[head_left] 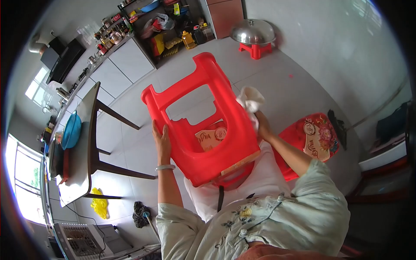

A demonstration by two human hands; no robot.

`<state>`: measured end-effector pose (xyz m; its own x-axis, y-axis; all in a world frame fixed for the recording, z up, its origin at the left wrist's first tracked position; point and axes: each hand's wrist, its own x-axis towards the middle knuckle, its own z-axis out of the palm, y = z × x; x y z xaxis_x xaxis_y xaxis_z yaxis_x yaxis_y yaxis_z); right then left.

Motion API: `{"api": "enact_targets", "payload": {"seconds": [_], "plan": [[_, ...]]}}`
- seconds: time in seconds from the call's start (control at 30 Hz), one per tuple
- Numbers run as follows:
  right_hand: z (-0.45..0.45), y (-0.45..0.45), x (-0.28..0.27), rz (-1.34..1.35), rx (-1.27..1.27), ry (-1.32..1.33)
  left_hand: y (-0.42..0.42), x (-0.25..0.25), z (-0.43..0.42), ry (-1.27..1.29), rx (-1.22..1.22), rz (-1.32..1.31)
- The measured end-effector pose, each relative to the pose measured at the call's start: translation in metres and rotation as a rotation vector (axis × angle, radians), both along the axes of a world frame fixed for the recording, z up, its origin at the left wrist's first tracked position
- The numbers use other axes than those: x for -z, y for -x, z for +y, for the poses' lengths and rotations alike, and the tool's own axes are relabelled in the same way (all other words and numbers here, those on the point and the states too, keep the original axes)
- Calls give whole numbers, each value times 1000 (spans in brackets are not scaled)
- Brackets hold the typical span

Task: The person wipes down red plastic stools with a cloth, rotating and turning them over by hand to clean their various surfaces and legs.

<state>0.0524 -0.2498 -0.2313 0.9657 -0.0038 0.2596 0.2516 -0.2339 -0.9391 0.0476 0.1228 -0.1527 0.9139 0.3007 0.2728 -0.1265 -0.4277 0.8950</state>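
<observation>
A red plastic stool (190, 158) lies tipped over my lap, its legs pointing up and away from me. My left hand (162, 145) is against its left side, thumb and fingers on the plastic. At the stool's right side, my right hand (262, 125) is closed on a white cloth (250, 100), which sticks up above the hand and touches the stool. Some of the right fingers are hidden by the cloth and the stool. Another red stool with a printed floral seat (320, 138) stands on the floor to the right.
On the left is a table (89, 151) with a blue basin (72, 130). A yellow bag (99, 204) and a dark mop head (141, 214) lie on the floor. A metal-lidded pan (252, 32) rests on a small red stool (255, 51) at the back. Shelves (158, 30) hold bottles.
</observation>
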Motion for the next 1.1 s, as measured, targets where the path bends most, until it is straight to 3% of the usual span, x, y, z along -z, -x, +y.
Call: {"api": "enact_targets", "payload": {"seconds": [0.13,0.2,0.23,0.3,0.43,0.53,0.7,0.93,1.0,1.03,1.1], "plan": [[-10,60,-23,-35,-119,-20,1,-1,-1,19,-31,23],[-11,67,-24,-274,-61,196,1,0,0,117,-44,82],[5,71,-56,-291,-32,92,0,0,0,125,-52,85],[18,50,-88,-561,91,540,-4,1,1,143,0,74],[45,-29,-106,-696,86,790,-14,10,-1,57,-78,51],[62,-85,-108,-679,115,820,-16,13,3,53,-79,54],[64,-80,-108,-698,103,821,-17,20,5,119,-78,38],[54,64,-117,-664,-273,728,-11,11,-4,381,-26,-1],[62,93,-120,-680,-370,714,0,-5,-8,577,-72,170],[67,104,-123,-685,-429,716,1,-3,-7,580,-74,167],[81,119,-129,-684,-581,771,1,6,-1,826,-26,203]]}}
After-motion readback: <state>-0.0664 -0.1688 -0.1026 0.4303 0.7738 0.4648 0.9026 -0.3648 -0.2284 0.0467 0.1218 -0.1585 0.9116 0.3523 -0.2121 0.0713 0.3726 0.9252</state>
